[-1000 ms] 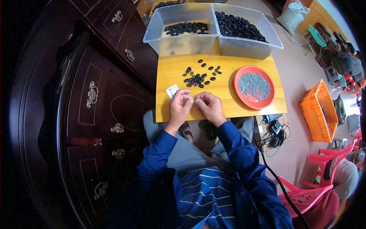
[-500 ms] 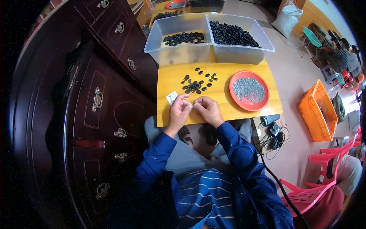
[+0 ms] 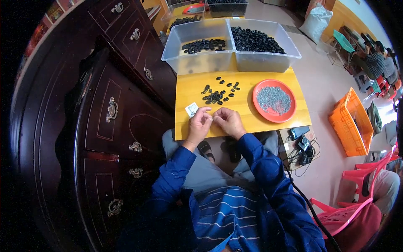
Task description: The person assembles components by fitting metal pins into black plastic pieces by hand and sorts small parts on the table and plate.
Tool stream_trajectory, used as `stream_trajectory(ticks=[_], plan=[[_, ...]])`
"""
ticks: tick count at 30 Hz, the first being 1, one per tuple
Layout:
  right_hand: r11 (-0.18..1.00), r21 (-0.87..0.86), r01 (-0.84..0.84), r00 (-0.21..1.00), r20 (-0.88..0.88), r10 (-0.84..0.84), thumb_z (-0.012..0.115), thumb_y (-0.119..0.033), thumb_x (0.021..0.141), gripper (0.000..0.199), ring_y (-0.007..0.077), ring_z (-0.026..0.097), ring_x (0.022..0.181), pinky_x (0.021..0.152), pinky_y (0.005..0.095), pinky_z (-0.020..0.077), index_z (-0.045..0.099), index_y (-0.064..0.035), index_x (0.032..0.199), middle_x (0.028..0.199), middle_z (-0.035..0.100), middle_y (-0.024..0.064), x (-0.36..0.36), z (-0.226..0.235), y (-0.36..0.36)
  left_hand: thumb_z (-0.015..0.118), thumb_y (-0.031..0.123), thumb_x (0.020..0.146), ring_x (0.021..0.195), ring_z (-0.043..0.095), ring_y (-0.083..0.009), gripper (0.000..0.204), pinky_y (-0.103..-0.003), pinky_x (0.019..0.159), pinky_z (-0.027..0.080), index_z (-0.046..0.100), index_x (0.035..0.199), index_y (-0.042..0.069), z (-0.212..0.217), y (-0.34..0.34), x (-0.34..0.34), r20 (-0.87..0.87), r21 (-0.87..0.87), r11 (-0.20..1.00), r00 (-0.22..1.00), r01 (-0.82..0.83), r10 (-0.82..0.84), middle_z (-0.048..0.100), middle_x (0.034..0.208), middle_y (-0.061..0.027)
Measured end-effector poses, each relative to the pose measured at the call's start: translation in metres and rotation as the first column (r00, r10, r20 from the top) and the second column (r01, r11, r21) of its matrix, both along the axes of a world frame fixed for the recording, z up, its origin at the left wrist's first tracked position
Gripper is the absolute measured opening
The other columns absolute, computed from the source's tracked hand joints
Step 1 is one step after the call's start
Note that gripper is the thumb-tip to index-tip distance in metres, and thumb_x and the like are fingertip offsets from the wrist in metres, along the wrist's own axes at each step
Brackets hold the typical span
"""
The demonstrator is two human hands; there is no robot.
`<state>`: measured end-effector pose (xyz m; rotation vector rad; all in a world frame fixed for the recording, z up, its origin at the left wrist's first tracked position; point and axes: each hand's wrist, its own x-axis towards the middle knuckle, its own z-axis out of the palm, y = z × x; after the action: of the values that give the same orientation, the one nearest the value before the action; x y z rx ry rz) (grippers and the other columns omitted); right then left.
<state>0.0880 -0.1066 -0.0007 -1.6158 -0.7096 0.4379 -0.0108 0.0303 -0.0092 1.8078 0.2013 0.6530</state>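
Note:
My left hand [image 3: 200,125] and my right hand [image 3: 229,121] meet over the front edge of the yellow table [image 3: 247,111]. Thumb and fingers of each are pinched together, and whatever lies between the fingertips is too small to make out. Just beyond them is a loose cluster of small black oval pieces [image 3: 214,97]. A white printed card [image 3: 191,109] rests beside my left fingers. To the right, a red plate [image 3: 256,108] carries a heap of small silvery metal parts [image 3: 273,100], likely screws or pins.
At the table's far side stand two translucent bins, the left bin [image 3: 197,63] and right bin [image 3: 262,63], both containing black pieces. A dark wooden cabinet [image 3: 119,138] borders the left. Cables and adapters [image 3: 305,147], an orange crate [image 3: 350,124] and a pink chair [image 3: 342,214] are on the right.
The view has shifted slightly. My hands stay together at the table edge, fingertips still pinched, with only slight finger movement.

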Motion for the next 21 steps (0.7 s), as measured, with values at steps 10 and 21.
stream_trajectory(ticks=[10, 21], plan=[[0.981, 0.136, -0.136, 0.958, -0.235, 0.165, 0.065, -0.008, 0.093, 0.009, 0.0091, 0.065, 0.073, 0.067, 0.0253, 0.0535, 0.066, -0.0002, 0.097, 0.083, 0.069, 0.0023, 0.010, -0.004, -0.003, 0.065, -0.002, 0.087, 0.072, 0.062, -0.0106, 0.035, -0.027, 0.070, 0.052, 0.059, 0.120, 0.005, 0.004, -0.002, 0.002, -0.007, 0.042, 0.999, 1.000, -0.004, 0.004, 0.064, 0.080, -0.0020], [0.949, 0.305, 0.079, 0.844, -0.527, 0.099, 0.064, -0.009, 0.096, 0.012, 0.0095, 0.063, 0.075, 0.069, 0.0246, 0.0530, 0.062, -0.0024, 0.106, 0.089, 0.068, 0.0024, 0.019, 0.005, -0.020, 0.066, 0.003, 0.090, 0.078, 0.062, -0.0078, 0.032, -0.024, 0.074, 0.052, 0.060, 0.121, 0.001, 0.006, -0.004, 0.004, -0.004, -0.061, 0.998, 1.000, -0.007, 0.007, 0.066, 0.088, -0.0015]])
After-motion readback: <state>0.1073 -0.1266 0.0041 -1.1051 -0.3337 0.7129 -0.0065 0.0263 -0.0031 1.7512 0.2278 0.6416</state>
